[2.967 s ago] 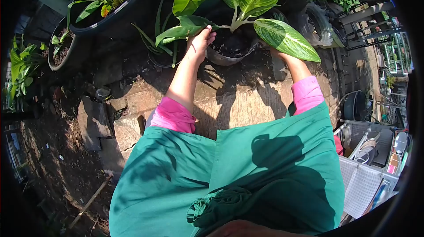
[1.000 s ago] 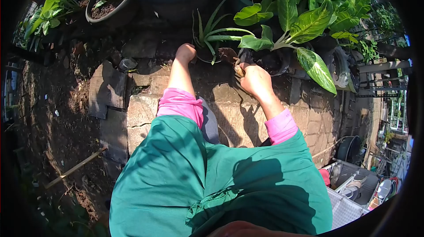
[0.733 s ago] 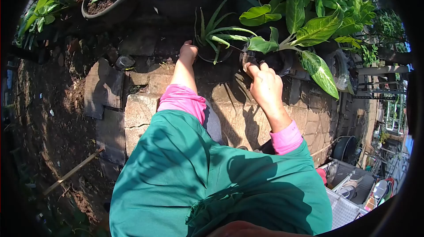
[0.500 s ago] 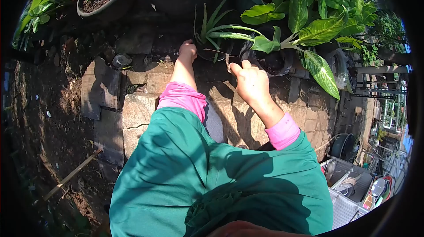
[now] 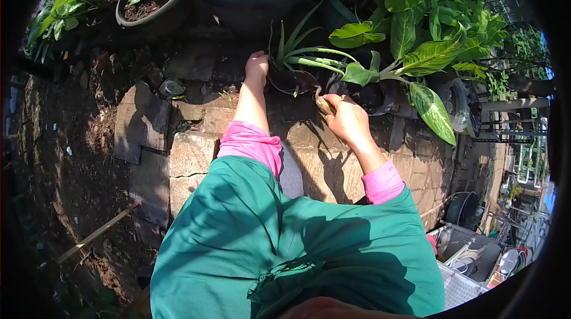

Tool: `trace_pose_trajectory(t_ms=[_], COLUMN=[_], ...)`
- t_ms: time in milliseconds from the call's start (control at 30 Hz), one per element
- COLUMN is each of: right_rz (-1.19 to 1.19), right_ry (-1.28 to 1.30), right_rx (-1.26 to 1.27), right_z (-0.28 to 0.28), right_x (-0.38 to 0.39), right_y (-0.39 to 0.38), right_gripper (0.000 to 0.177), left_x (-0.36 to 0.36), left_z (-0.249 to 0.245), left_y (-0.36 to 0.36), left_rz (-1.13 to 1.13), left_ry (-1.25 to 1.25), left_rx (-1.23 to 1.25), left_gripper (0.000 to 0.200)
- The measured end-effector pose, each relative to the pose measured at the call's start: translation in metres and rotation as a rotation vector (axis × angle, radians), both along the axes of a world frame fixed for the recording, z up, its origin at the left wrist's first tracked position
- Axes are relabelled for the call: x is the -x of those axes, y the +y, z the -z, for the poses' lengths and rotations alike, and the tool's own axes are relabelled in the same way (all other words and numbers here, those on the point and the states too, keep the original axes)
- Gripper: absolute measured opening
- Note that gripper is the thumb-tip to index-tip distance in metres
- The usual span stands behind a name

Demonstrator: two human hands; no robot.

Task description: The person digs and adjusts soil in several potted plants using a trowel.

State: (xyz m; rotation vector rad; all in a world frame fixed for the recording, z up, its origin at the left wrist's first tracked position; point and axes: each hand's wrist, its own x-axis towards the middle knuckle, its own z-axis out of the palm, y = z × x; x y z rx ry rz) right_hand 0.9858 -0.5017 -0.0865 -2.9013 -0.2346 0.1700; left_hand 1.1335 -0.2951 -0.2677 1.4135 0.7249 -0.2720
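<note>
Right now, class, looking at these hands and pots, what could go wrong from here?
The trowel in the right hand has its blade close under the aloe's leaves, so it might nick them. Levering could tip the small pot, with just the left hand beside it. The aloe's long leaves reach the broad-leaved plant and may snag.

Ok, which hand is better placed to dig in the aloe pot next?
Probably right: the right hand holds the trowel, blade at the aloe pot. The left hand, at the pot's left side, shows no tool and looks better placed to steady it.
</note>
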Motion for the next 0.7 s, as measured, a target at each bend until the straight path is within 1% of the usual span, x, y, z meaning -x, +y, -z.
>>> trace_pose_trajectory(t_ms=[67, 100, 167, 200, 233, 267, 300, 333, 400, 433, 467, 500, 567, 600, 700], right_rz=[0.053, 0.045, 0.077, 0.101, 0.083, 0.081, 0.081, 0.104, 0.070, 0.057, 0.026, 0.065, 0.054, 0.090, 0.199], right_ry=[0.053, 0.049, 0.141, 0.177, 0.178, 0.155, 0.142, 0.176, 0.183, 0.198, 0.183, 0.271, 0.234, 0.264, 0.316], right_rx=[-0.118, -0.126, -0.260, -0.286, -0.291, -0.348, -0.403, -0.381, -0.479, -0.523, -0.601, -0.609, -0.683, -0.681, -0.860], right_z=[-0.011, -0.017, -0.028, -0.034, -0.039, -0.045, -0.053, -0.063, -0.085, -0.096, -0.107, -0.131, -0.145, -0.160, -0.190], right_x=[0.002, 0.002, 0.000, -0.002, -0.006, -0.011, -0.014, -0.020, -0.030, -0.035, -0.039, -0.043, -0.049, -0.052, -0.054], right_y=[-0.003, -0.004, -0.007, -0.009, -0.011, -0.014, -0.018, -0.021, -0.028, -0.031, -0.034, -0.032, -0.037, -0.036, -0.031], right_gripper=[0.038, 0.038, 0.040, 0.043, 0.043, 0.044, 0.045, 0.047, 0.047, 0.047, 0.046, 0.046, 0.047, 0.047, 0.045], left_x=[-0.003, 0.000, 0.010, 0.013, 0.016, 0.017, 0.020, 0.023, 0.031, 0.033, 0.037, 0.040, 0.044, 0.044, 0.049], left_z=[-0.013, -0.025, -0.054, -0.062, -0.070, -0.080, -0.090, -0.102, -0.136, -0.149, -0.162, -0.176, -0.204, -0.218, -0.255], left_y=[0.002, 0.002, 0.003, 0.005, 0.007, 0.010, 0.014, 0.019, 0.026, 0.031, 0.035, 0.037, 0.036, 0.034, 0.041], left_rz=[-0.045, -0.051, -0.030, -0.042, -0.032, -0.026, -0.047, -0.081, -0.189, -0.211, -0.265, -0.313, -0.315, -0.334, -0.376], left_ry=[-0.112, -0.118, -0.117, -0.120, -0.100, -0.077, -0.069, -0.103, -0.177, -0.156, -0.187, -0.219, -0.202, -0.190, -0.166], left_rx=[0.093, 0.084, 0.137, 0.128, 0.112, 0.096, 0.089, 0.108, 0.114, 0.099, 0.110, 0.123, 0.126, 0.142, 0.175], left_gripper=[0.040, 0.040, 0.038, 0.038, 0.037, 0.036, 0.036, 0.035, 0.031, 0.031, 0.031, 0.031, 0.035, 0.035, 0.033])
